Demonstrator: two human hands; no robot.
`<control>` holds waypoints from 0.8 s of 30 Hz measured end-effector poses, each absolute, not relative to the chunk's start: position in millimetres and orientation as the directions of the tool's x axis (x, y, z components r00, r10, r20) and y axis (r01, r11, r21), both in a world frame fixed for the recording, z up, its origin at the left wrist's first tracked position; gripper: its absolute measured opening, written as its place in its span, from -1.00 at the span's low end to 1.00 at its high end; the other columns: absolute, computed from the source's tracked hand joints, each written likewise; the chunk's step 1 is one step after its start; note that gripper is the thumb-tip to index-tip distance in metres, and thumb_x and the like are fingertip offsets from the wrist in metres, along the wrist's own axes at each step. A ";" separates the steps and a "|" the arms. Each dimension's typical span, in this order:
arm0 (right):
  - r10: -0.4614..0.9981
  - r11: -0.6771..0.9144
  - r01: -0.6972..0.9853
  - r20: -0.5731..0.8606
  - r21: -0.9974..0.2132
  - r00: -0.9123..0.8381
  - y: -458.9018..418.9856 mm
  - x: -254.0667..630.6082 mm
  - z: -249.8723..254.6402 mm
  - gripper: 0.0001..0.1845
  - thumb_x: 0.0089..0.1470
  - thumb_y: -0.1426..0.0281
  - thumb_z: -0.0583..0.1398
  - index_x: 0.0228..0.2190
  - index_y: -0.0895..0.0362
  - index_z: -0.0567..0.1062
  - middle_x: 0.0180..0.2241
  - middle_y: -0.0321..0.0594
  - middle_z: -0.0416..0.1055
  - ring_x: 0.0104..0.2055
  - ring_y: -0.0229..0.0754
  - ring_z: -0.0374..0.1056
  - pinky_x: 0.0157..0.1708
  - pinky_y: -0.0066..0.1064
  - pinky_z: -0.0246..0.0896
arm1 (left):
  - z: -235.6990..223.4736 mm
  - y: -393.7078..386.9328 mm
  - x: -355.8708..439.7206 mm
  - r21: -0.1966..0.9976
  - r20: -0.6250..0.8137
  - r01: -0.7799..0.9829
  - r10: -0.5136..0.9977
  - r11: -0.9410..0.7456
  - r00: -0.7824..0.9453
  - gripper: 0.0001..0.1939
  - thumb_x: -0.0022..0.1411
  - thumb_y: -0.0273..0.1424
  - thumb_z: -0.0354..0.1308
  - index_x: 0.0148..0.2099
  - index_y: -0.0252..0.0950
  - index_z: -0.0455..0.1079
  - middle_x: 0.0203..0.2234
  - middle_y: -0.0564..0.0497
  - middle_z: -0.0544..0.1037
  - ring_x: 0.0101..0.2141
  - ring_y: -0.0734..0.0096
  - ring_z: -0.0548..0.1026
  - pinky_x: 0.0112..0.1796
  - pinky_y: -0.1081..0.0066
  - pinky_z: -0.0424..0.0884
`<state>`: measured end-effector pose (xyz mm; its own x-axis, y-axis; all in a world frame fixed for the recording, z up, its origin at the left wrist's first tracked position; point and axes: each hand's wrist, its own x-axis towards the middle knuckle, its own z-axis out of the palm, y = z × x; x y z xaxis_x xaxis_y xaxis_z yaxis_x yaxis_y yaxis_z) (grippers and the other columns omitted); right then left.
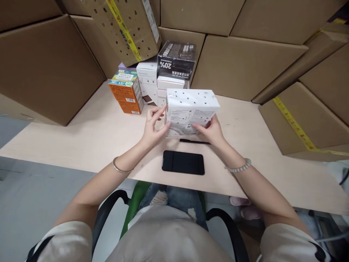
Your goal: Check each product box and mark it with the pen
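Observation:
A white printed box (192, 118) with small dark oval marks stands tilted toward me between both hands, over the table. My left hand (154, 125) presses its thumb and index finger against the box's left edge. At the lower right corner, my right hand (214, 131) grips the box, thumb on the printed front and the other fingers behind it, mostly hidden. A black pen (194, 141) lies just below the box. Closer to me rests a black phone (183, 162), its screen dark.
Behind the white box stand an orange box (127, 97), a tall white carton (147, 80) and a black box (177, 60) on other white boxes. A taped brown carton (128, 29) leans above them. Large cardboard boxes (253, 67) wall the back and both sides of the table (114, 145).

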<state>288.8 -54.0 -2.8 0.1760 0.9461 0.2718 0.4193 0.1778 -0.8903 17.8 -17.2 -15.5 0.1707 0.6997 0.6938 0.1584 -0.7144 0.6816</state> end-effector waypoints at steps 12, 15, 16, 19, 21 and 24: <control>0.977 0.157 0.986 -0.153 0.052 -0.147 -121.6 273.8 52.3 -0.62 0.18 0.58 0.15 -0.03 0.28 0.63 0.00 0.15 0.63 -0.07 0.15 0.59 -0.10 -0.13 0.38 | -13.6 -0.1 31.0 0.967 0.248 -0.043 0.884 -0.252 0.396 -0.08 -0.12 0.02 0.62 0.18 -0.22 0.32 0.19 -0.25 0.54 0.23 -0.10 0.53 0.28 -0.07 0.42; 0.961 0.252 0.965 -0.135 0.068 -0.242 -121.2 277.4 48.5 -0.61 0.20 0.67 0.06 -0.12 0.27 0.63 -0.07 0.11 0.64 -0.05 0.07 0.55 0.02 -0.17 0.31 | -7.1 -7.4 29.7 0.978 0.206 -0.055 0.933 -0.199 0.294 -0.16 -0.14 0.10 0.60 0.02 -0.22 0.35 0.04 -0.18 0.62 0.06 -0.04 0.63 0.12 -0.01 0.56; 0.957 0.271 0.960 -0.123 0.075 -0.261 -120.6 280.3 48.0 -0.63 0.19 0.67 0.06 -0.14 0.26 0.63 -0.09 0.08 0.63 -0.09 0.05 0.54 -0.03 -0.18 0.30 | -6.5 -8.8 28.1 0.980 0.197 -0.077 0.946 -0.183 0.258 -0.20 -0.12 0.13 0.58 -0.01 -0.22 0.36 0.01 -0.15 0.64 0.03 -0.02 0.65 0.08 0.01 0.58; 0.946 0.322 0.946 -0.057 0.044 -0.319 -121.8 291.7 47.8 -0.68 0.14 0.65 0.09 -0.20 0.18 0.57 -0.16 -0.03 0.61 -0.28 -0.05 0.48 -0.27 -0.23 0.21 | -8.2 -9.5 22.9 0.977 0.155 -0.175 0.969 -0.121 0.191 -0.26 -0.07 0.15 0.55 -0.03 -0.23 0.45 -0.03 -0.12 0.67 0.01 0.00 0.66 0.07 0.07 0.59; 0.951 0.308 0.946 0.039 -0.096 -0.306 -123.4 298.8 46.4 -0.74 0.20 0.58 0.09 -0.19 0.12 0.53 -0.22 -0.10 0.59 -0.34 -0.09 0.44 -0.33 -0.26 0.17 | -9.5 -9.2 21.8 0.967 0.118 -0.246 0.971 -0.065 0.206 -0.28 -0.02 0.13 0.53 0.01 -0.25 0.49 -0.01 -0.14 0.69 0.03 -0.04 0.66 0.11 0.05 0.58; 0.970 0.216 0.840 0.206 -0.497 -0.127 -121.6 303.8 40.7 -0.76 0.36 0.35 0.08 -0.03 0.07 0.48 -0.13 -0.10 0.60 -0.27 -0.08 0.49 -0.23 -0.25 0.32 | -7.8 -12.2 26.4 0.936 0.112 -0.352 0.956 -0.010 0.272 -0.32 0.10 0.13 0.44 0.05 -0.28 0.53 -0.01 -0.18 0.71 0.09 -0.13 0.65 0.17 -0.03 0.57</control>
<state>303.8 -121.6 40.7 -0.1271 0.9703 0.2057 0.8404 0.2156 -0.4973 26.4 -12.2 -7.8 0.2717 0.9558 0.1122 -0.3522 -0.0098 0.9359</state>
